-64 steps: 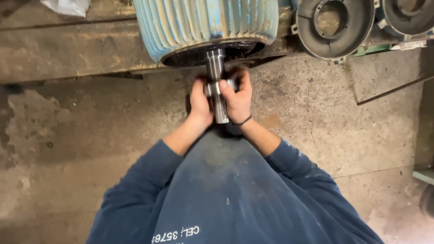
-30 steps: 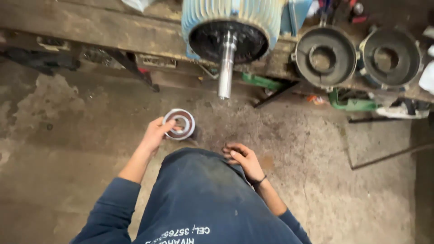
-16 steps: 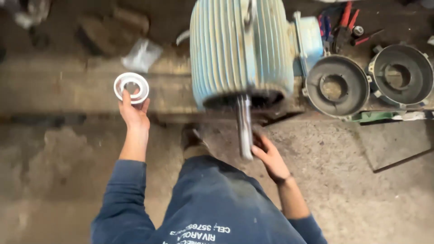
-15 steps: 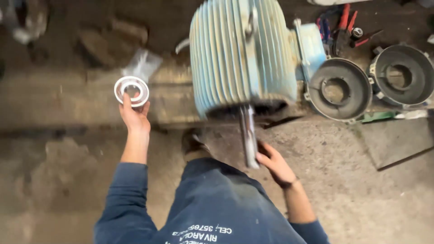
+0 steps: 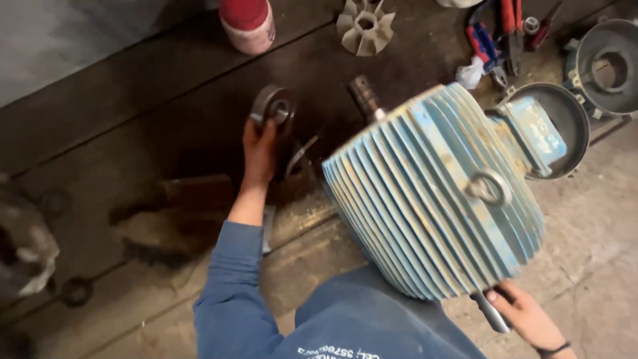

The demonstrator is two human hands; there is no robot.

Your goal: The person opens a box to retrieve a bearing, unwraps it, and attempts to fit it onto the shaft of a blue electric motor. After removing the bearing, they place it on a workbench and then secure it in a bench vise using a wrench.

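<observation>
— Two hands at work, and both have changed jobs. Nearest, the right hand (image 5: 525,316) is now wrapped around the near end of the steel shaft (image 5: 490,311) where it pokes out under the blue finned motor (image 5: 438,199); half a second ago it only hovered beside it.

— Closed on it properly?

— Fingers curl round it and the thumb lies along it, so yes, it looks like a hold.

— And the other?

— The left hand (image 5: 259,149) has carried the ring-shaped bearing (image 5: 272,110) forward. A second ago it was low, near the floor; then it was raised over the bench edge; now it is out over the dark workbench (image 5: 133,133), pinched upright by its rim, left of the far shaft stub (image 5: 364,96) and apart from it.

— So the part is off the shaft.

— Off and held clear, I judge, while the motor is steadied. Farther back lie a red-capped tub (image 5: 247,25), a pale fan impeller (image 5: 365,23), pliers (image 5: 505,33) and a grey end cover (image 5: 608,66).
</observation>
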